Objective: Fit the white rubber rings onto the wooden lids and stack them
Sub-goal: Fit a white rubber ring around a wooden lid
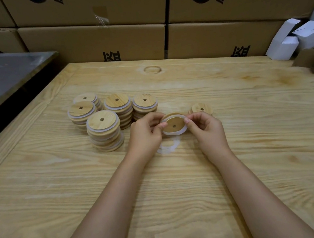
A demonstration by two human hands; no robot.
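Running along the back, cartons (95,42) are sitting stacked in rows, black print on their faces. Table (251,148), pale wood grain, is taking up most of the view. Steel top (4,76) is sitting off the table's left edge. White boxes (294,38) are lying in a heap at the far right corner.

Five stacks (119,111) of ringed lids are standing clustered left of centre, close together. The near one is leaning, with rings poking out at its side.

Both forearms are reaching in from the bottom edge. Left hand (144,135) is gripping the lid (173,125) at its left edge, fingers curled, thumb on the face. Right hand (206,129) is pinching the ring (182,132) against the lid's right edge with thumb and forefinger, other fingers curled.

Lid is hovering just above the table at centre, tilted toward the camera, hole showing. Ring is wrapping around its rim; cannot tell how well it is seating.

Short pile (202,108) of lids is sitting just behind the right hand. Loose rings (169,146) are lying flat on the table right below the hands, overlapping.
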